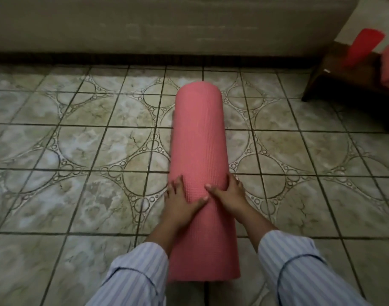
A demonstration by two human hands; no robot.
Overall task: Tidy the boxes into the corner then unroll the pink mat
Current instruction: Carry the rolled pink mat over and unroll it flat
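Observation:
The pink mat (pixel 200 138) lies rolled up on the tiled floor, its long axis running away from me toward the sofa. My left hand (pixel 180 199) clasps the roll's left side, thumb across the top. My right hand (pixel 227 194) clasps the right side, thumb also on top. Both hold the roll about two thirds of the way toward me. Striped sleeves cover both forearms. No cardboard boxes show in this view.
A beige sofa (pixel 167 25) spans the far edge of the floor. A dark wooden stool (pixel 348 82) stands at the far right with red items (pixel 363 49) on it. Patterned tiles (pixel 78 140) stretch to the left and right of the roll.

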